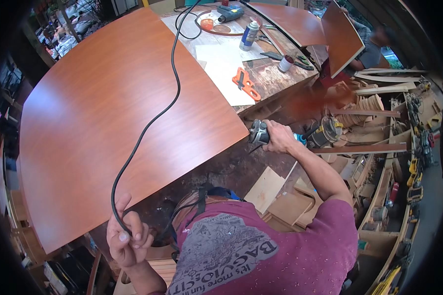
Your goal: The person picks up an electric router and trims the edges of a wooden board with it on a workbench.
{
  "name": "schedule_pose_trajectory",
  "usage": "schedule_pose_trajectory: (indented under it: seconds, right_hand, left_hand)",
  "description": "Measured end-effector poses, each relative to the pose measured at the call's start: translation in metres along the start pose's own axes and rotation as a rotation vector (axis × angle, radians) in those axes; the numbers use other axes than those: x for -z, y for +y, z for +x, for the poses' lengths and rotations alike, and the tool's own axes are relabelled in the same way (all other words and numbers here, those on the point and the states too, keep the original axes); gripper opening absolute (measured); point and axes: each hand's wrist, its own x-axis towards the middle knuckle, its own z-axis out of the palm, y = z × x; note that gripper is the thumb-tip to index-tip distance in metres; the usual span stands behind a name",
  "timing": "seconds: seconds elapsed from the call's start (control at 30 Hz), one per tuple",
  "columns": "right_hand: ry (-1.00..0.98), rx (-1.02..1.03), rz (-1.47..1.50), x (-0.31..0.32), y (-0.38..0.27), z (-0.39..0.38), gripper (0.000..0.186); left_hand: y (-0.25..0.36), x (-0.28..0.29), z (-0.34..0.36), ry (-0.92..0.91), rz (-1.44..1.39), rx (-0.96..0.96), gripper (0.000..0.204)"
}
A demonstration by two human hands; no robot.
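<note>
My left hand (130,236) grips a black power cord (174,91), which runs up across a large cherry-brown wood panel (113,113) with a curved far edge. In my right hand (279,136) is a small power trimmer (258,133), held at the panel's right front corner, with a blue part showing behind my fingers. Whether the trimmer touches the panel I cannot tell.
The bench (300,76) holds an orange clamp (246,86), spray can (249,35), heat gun (229,14) and pliers. Behind at right, a person (369,54) is by brown panels (339,37). Wood offcuts (266,191) and shelves of tools (413,172) lie below and right.
</note>
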Motion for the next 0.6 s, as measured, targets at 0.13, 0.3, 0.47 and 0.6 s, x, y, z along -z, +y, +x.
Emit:
schedule_pose_trajectory:
  seconds: [0.13, 0.3, 0.47, 0.6]
  right_hand:
    - [0.0, -0.102, -0.022, -0.002, -0.016, -0.006, 0.089]
    - [0.076, -0.14, -0.045, -0.015, -0.016, -0.008, 0.092]
    - [-0.012, -0.238, -0.099, -0.002, -0.041, -0.004, 0.089]
    - [0.01, -0.344, -0.075, -0.011, -0.046, -0.006, 0.089]
  left_hand:
    - [0.02, 0.018, 0.011, 0.047, -0.062, 0.093, 0.082]
    - [0.044, 0.037, 0.03, -0.01, -0.014, 0.214, 0.082]
    - [0.057, 0.047, 0.041, -0.059, 0.014, 0.291, 0.081]
    - [0.055, 0.045, 0.053, -0.014, 0.004, 0.331, 0.085]
